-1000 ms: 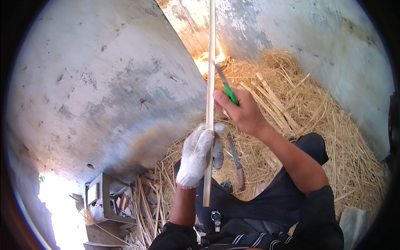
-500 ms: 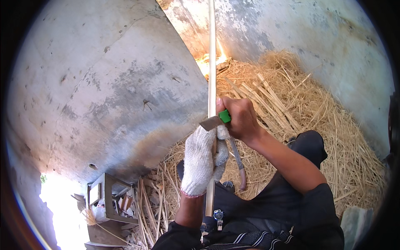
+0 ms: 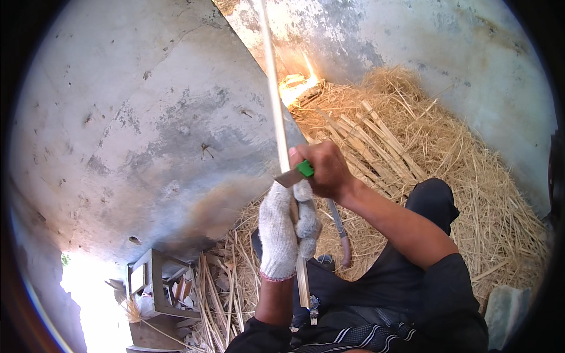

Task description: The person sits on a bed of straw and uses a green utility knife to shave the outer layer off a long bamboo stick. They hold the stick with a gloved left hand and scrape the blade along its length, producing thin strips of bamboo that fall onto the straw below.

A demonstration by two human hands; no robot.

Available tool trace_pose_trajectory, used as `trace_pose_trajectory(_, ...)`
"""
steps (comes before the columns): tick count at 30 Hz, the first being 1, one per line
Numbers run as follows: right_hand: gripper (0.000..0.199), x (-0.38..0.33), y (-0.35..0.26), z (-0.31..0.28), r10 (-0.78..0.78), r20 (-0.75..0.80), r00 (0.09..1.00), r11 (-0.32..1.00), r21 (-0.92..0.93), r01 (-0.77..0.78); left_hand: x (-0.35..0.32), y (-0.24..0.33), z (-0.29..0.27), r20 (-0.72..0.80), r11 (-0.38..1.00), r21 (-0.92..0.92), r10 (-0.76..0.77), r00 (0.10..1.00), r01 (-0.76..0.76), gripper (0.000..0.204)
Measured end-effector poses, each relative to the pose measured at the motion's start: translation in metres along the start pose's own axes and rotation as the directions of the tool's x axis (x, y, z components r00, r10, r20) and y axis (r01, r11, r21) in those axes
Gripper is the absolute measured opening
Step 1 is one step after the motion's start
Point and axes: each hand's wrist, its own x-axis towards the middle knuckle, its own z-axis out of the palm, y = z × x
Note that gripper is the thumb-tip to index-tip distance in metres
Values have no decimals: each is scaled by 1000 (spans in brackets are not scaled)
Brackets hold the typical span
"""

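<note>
A long pale bamboo strip [image 3: 272, 82] runs up and slightly left from my lap, past the top of the picture. My left hand [image 3: 279, 235], in a white knitted glove, is closed around its lower part. My bare right hand [image 3: 329, 169] grips a knife [image 3: 288, 177] with a green handle, whose flat blade lies across the strip just above the glove. The right thumb rests close to the strip, over the blade. Fingers of both hands are nearly touching. Most of the knife handle is hidden in my right fist.
Behind my hands, a second blade with a brown handle [image 3: 346, 252] lies on straw-like shavings [image 3: 494, 206]. Split strips [image 3: 382, 144] lie in the shavings. A weathered wall [image 3: 153, 129] rises at left; a grey open-framed box [image 3: 154, 288] stands at lower left. Bright light falls in the far corner.
The strip has tilted, its top swinging left and its lower end shifting right. My right hand and the knife have moved slightly left and down with it.
</note>
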Motion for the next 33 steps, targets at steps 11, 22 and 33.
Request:
trace_pose_trajectory(11, 38, 22, 84, 3, 528, -184, 829, 830, -97, -549, -44, -20, 15, 82, 925, 232, -327, 941, 301, 39)
trace_pose_trajectory(22, 46, 3, 18, 0, 1, -44, 999, 987, 158, 6, 10, -6, 2, -25, 998, -66, -8, 1000, 6, 40)
trace_pose_trajectory(33, 36, 2, -1, 5, 62, -90, 994, 998, -15, -64, 2, -9, -5, -86, 989, 148, 7, 996, 6, 38)
